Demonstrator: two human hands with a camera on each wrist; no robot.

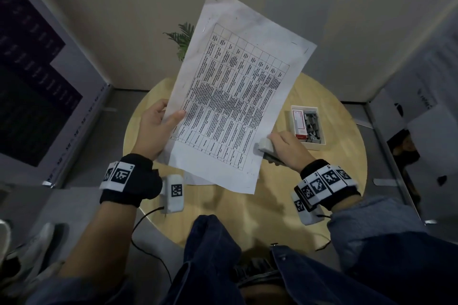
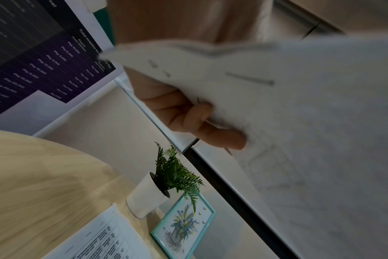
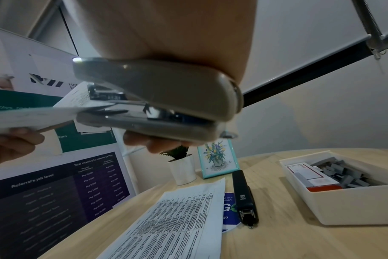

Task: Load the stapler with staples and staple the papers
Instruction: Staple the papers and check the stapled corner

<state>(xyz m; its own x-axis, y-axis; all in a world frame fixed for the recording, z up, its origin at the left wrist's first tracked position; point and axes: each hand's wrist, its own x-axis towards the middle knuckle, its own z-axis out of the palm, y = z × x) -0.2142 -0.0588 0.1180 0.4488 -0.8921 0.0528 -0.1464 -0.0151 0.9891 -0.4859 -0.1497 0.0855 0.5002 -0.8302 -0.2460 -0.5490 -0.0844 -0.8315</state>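
Left hand pinches papers mid-frame above table; right hand grips one grey stapler on their lower-right edge. One staple tray right; second black stapler lies flat.

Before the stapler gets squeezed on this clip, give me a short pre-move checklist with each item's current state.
1. Left hand grips the held papers, thumb on top, fingers underneath: ok.
2. Right hand grips the beige stapler, fingers wrapped beneath its base: ok.
3. Paper edge sits between the stapler's upper arm and base, as the right wrist view shows: ok.
4. Sheets aligned at the stapling edge: cannot tell, the edge is blurred.
5. Stapler loaded: cannot tell, the magazine is not visible.
6. Spare staples at hand in the white tray on the table: ok.
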